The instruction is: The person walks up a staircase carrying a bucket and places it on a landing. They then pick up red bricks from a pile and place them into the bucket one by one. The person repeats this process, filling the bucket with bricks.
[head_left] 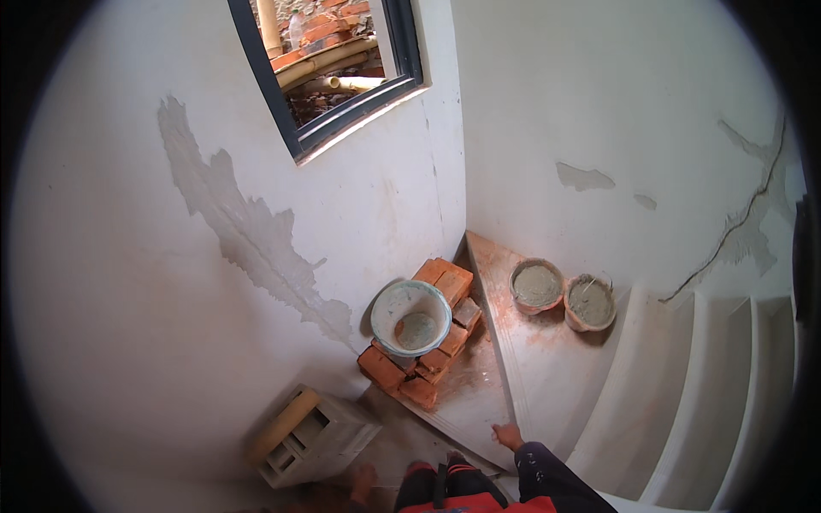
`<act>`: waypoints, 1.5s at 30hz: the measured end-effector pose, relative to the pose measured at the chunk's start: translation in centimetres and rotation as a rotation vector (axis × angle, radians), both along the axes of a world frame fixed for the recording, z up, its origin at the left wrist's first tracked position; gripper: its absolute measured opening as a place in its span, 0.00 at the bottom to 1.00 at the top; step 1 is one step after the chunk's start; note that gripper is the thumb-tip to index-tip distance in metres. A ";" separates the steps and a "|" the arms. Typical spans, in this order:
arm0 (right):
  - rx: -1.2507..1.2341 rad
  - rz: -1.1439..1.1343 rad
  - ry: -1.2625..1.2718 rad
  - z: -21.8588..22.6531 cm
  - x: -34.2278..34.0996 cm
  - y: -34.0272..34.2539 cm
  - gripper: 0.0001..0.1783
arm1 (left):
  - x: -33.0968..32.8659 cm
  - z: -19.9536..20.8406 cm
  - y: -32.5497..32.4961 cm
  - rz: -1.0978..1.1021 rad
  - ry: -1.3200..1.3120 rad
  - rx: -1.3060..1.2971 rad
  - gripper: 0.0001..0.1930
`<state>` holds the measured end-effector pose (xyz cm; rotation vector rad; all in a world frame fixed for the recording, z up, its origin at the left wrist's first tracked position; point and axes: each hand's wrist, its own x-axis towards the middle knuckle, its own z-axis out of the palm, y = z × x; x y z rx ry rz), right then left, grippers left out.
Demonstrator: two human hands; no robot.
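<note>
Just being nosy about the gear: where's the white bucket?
In the head view, the bucket is near the middle, on the bricks, below the window and left of the two mortar pails.

White walls [359,192] wore ragged grey patches [244,227]! The window frame [359,111] was dark slate, the bricks [382,368] blazed orange-red, the mortar [537,285] sat plain grey, pale steps [560,372] carried reddish smears, and whitish specks dotted the dark sleeve [554,480]!
</note>
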<state>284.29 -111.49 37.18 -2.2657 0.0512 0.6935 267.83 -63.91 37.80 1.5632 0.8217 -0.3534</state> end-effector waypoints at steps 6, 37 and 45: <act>0.207 -0.416 0.003 10.2 8.2 -1.6 0.18 | 10.3 12.1 -7.0 0.047 -0.075 0.103 0.14; -0.153 -0.056 0.228 27.5 14.9 3.8 0.25 | 36.6 11.7 -13.2 -0.279 0.126 0.174 0.17; -0.121 -0.189 0.291 25.5 7.3 -2.1 0.26 | 41.1 6.6 -17.8 0.806 0.501 -0.490 0.18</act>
